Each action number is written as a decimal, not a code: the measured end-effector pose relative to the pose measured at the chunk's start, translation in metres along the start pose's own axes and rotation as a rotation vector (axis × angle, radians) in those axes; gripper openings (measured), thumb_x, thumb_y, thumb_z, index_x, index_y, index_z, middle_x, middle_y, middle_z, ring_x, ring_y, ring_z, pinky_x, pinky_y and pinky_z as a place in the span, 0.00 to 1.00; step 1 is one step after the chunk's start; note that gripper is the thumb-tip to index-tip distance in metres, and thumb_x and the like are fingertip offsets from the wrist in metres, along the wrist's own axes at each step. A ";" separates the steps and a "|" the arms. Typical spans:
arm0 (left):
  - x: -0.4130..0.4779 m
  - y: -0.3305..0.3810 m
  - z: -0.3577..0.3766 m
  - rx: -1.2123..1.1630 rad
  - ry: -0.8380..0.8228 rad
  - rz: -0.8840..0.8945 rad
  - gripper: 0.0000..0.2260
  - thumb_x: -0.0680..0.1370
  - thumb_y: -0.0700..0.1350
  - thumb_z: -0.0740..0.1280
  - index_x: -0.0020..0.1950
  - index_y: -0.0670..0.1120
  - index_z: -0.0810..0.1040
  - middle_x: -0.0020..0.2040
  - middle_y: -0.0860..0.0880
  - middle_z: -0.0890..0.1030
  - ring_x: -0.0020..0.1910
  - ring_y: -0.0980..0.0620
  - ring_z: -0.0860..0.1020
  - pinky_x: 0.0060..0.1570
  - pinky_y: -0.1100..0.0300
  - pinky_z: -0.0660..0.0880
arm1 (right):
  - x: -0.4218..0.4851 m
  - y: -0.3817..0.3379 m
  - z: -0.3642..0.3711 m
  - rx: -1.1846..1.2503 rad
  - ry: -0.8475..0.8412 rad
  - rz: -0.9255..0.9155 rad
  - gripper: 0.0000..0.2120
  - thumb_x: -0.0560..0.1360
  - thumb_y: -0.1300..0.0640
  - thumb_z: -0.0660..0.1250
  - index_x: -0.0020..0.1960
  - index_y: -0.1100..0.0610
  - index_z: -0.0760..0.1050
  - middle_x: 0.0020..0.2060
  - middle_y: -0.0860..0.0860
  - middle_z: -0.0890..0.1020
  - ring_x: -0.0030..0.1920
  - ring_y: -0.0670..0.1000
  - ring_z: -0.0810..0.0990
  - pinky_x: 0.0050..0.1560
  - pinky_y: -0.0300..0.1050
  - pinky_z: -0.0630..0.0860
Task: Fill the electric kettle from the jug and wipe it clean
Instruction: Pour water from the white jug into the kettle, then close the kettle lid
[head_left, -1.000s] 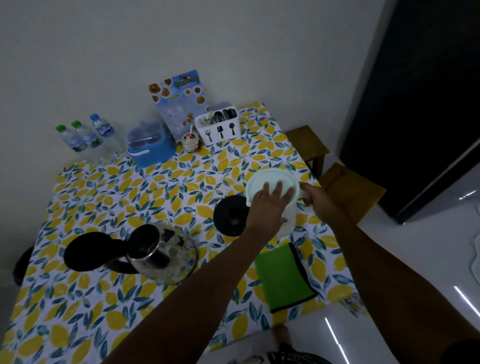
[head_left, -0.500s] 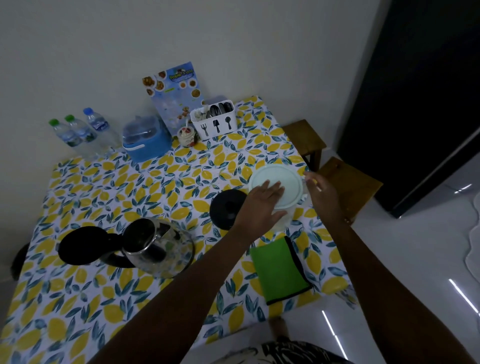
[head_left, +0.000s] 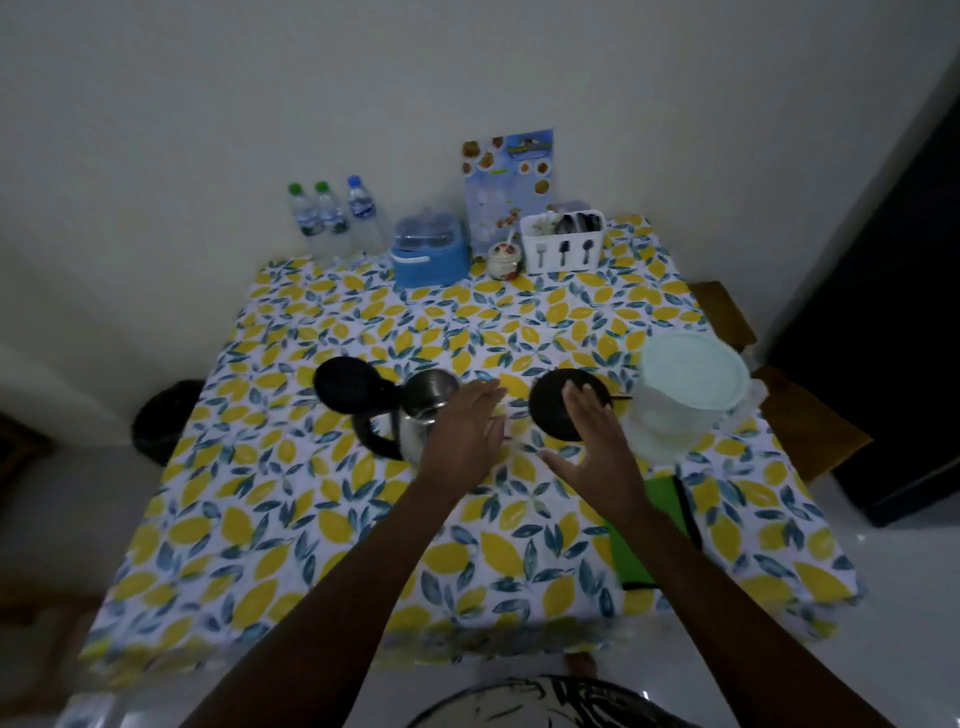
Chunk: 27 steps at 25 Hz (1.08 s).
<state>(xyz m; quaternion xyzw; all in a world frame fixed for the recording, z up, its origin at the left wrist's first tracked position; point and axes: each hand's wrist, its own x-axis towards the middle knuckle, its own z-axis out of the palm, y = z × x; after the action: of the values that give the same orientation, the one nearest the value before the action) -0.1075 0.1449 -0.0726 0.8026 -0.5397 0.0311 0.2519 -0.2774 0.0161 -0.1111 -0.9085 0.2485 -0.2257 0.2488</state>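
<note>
The steel electric kettle (head_left: 423, 415) stands mid-table with its black lid (head_left: 345, 382) flipped open to the left. My left hand (head_left: 462, 434) is flat with spread fingers against the kettle's right side; whether it touches is unclear. To the right, my right hand (head_left: 592, 441) hovers open over the near edge of the round black kettle base (head_left: 553, 402). The clear jug (head_left: 670, 426), capped by a pale round lid (head_left: 693, 374), sits at the right, apart from both hands. A green cloth (head_left: 639, 540) lies partly under my right forearm.
Along the wall stand three water bottles (head_left: 332, 218), a blue container (head_left: 428, 252), a small jar (head_left: 504, 260), a white cutlery holder (head_left: 563, 241) and a menu card (head_left: 506, 182). Wooden stools (head_left: 810, 431) sit off the table's right edge, and a dark bin (head_left: 163, 421) on the floor at left.
Both hands have left the jug's lid and moved left. The left one is now by the kettle and the right one over the black base. The camera view has shifted.
</note>
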 end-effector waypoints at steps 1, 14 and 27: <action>-0.010 -0.017 -0.013 0.023 0.048 -0.041 0.17 0.81 0.45 0.62 0.69 0.45 0.73 0.69 0.45 0.75 0.71 0.44 0.70 0.72 0.50 0.65 | 0.005 -0.015 0.014 0.001 -0.056 -0.015 0.43 0.75 0.39 0.67 0.80 0.54 0.51 0.78 0.45 0.53 0.79 0.46 0.48 0.79 0.52 0.48; -0.016 -0.092 -0.073 -0.350 0.136 -0.247 0.32 0.77 0.41 0.69 0.77 0.48 0.58 0.76 0.46 0.65 0.74 0.48 0.65 0.72 0.53 0.64 | 0.050 -0.080 0.072 0.125 -0.261 0.160 0.46 0.74 0.53 0.73 0.80 0.59 0.47 0.80 0.55 0.52 0.79 0.53 0.55 0.75 0.48 0.59; 0.004 -0.069 -0.033 0.156 -0.082 0.137 0.15 0.76 0.37 0.67 0.63 0.39 0.78 0.69 0.38 0.74 0.72 0.37 0.68 0.73 0.43 0.63 | 0.040 -0.060 0.073 0.194 -0.212 0.113 0.41 0.75 0.55 0.72 0.79 0.59 0.51 0.80 0.55 0.55 0.79 0.56 0.54 0.76 0.60 0.60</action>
<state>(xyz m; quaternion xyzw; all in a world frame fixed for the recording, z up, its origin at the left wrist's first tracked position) -0.0380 0.1765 -0.0678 0.7815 -0.5993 0.0572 0.1637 -0.1871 0.0634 -0.1227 -0.8836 0.2483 -0.1370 0.3726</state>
